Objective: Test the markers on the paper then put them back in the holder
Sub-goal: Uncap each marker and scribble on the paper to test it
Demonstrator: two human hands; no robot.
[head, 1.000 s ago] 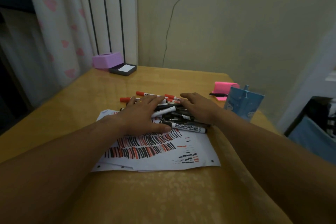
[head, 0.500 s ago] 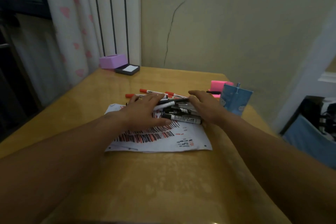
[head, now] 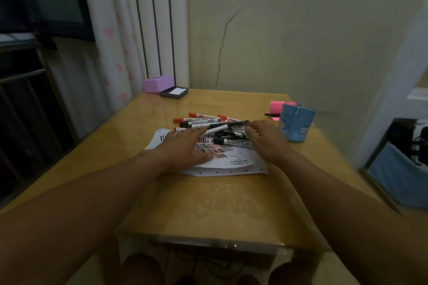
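Now | left hand (head: 185, 148) flat, right hand (head: 268, 143) loose, both on markers (head: 234, 142) | blue holder (head: 297, 126) upright, inside hidden

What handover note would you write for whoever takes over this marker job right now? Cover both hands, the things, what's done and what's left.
Left hand: flat on the paper, fingertips touching the markers.
Right hand: palm down on the pile's right side, gripping nothing that shows.
Holder: upright to the right of the pile; no marker shows above its rim.
Done: the paper carries many red and black strokes.
Left: put the markers into the holder.
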